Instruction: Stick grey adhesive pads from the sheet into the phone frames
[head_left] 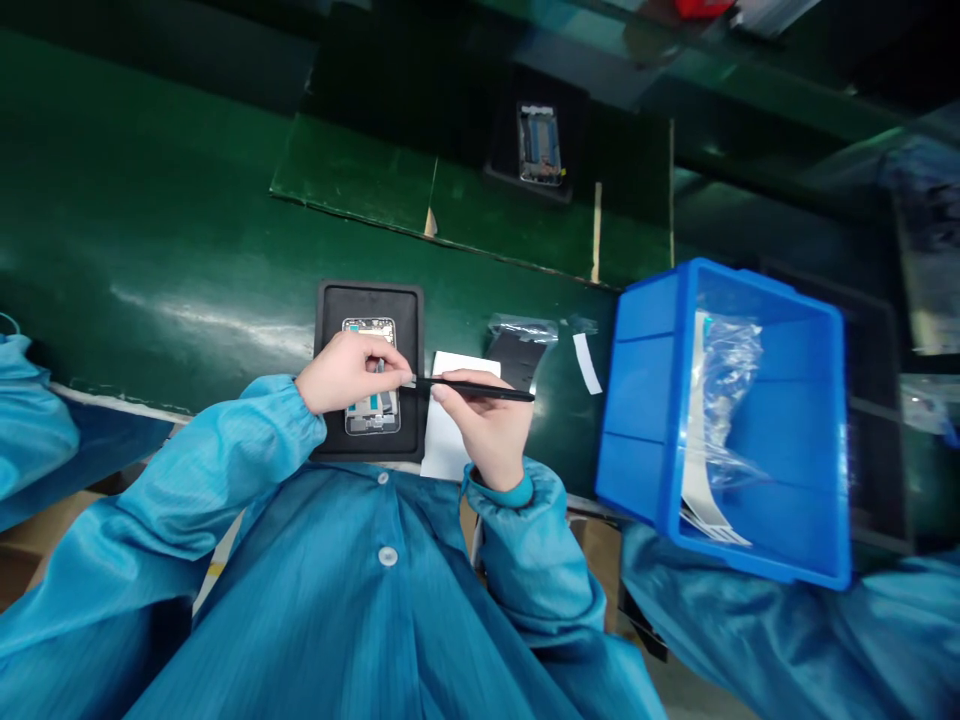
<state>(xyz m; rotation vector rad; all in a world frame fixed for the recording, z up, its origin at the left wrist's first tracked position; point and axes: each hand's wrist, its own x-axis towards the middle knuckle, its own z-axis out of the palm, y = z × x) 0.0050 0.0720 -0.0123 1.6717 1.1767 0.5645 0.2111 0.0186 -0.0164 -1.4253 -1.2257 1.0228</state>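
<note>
Phone frame (372, 412) sits in black tray (367, 305), long axis running straight away from the wearer on my feed; left hand (345, 372) curls over its upper half, grip I cannot tell; right hand (487, 430), just right of the tray, pinches black stylus (480, 390) crosswise, tip toward the frame.

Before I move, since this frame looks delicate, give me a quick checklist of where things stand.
Phone frame lying inside the black tray: ok.
Black stylus held in the right hand: ok, pinched between thumb and fingers.
Stylus tip clear of the frame: cannot tell, it is lost against the left hand.
Left hand's contact with the frame: cannot tell, the hand covers that area.
Blue plastic bin apart from the tray: ok.
</note>
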